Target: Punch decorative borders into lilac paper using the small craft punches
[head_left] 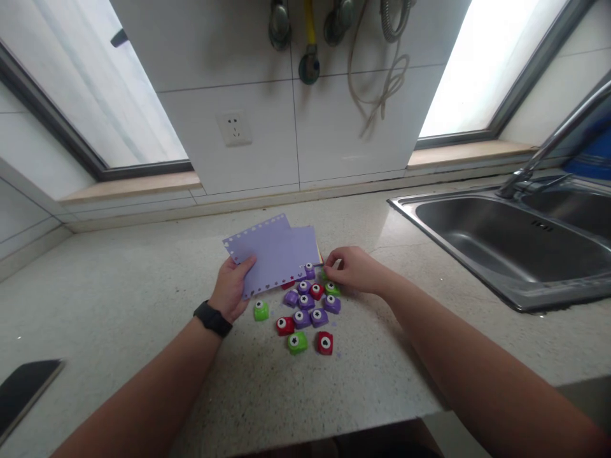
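**Paper's right corner meets the right fingertips**

At the far left a dark, flat phone (23, 391) lies on the speckled, stone-like tabletop (119, 299). The left hand (231, 286), with a black watch (213, 318) on its wrist, grips the purple paper (277, 251). The thumb is on top and the fingers are closed under the near left corner, lifting it off the surface. The paper looks like 2 thin matte sheets overlapped, with tiny cut-outs along the edges. Its long axis runs roughly from 8 o'clock to 2 o'clock.

Below the paper, at 6 o'clock, sits a loose cluster of small punches (308, 308). They are squat, rounded plastic blocks in purple, red and green, each with a white shape on top.

The right hand (353, 270) rests at the cluster's 2 o'clock side. Its fingers (334, 259) are curled tight, and the paper's right corner lies at 9 o'clock from them, touching or just beside. I cannot tell whether they pinch a punch or the paper, though this hand is the nearer one to that corner.

Well apart at 3 o'clock are a shiny steel sink (501, 242) and a curved tap (548, 149)
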`<state>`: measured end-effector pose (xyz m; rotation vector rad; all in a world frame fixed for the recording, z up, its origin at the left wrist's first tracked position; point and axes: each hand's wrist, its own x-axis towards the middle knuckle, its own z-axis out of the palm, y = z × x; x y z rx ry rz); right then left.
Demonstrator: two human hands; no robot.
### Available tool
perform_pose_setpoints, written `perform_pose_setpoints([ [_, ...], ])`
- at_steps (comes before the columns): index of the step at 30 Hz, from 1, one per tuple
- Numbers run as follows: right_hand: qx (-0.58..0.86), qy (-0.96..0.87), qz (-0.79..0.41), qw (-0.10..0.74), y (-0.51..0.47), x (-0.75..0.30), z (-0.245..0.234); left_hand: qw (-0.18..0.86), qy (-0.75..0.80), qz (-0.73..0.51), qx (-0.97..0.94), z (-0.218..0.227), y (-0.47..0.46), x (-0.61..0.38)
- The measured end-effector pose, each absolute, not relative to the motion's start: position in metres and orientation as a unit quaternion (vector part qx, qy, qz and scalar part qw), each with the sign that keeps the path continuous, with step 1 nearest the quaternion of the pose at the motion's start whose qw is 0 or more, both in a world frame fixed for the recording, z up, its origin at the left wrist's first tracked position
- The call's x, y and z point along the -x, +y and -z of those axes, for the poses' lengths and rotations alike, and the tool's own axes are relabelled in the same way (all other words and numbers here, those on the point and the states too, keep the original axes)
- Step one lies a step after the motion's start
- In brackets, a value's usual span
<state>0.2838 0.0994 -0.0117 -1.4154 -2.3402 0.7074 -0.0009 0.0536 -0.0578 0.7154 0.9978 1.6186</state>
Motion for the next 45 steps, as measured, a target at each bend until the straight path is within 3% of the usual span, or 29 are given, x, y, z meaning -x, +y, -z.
perform_pose_setpoints([
  [10,0.448,-0.869,-0.181,0.103,0.098,-0.278,0.019,0.538,0.416,-0.644,-0.351,0.063,0.055,-0.002],
  [27,0.444,-0.857,-0.202,0.168,0.102,-0.284,0.023,0.531,0.438,-0.635,-0.351,0.067,0.063,-0.001],
  [45,0.425,-0.896,-0.103,0.078,0.098,-0.292,0.009,0.554,0.408,-0.606,-0.398,0.061,0.069,0.004],
])
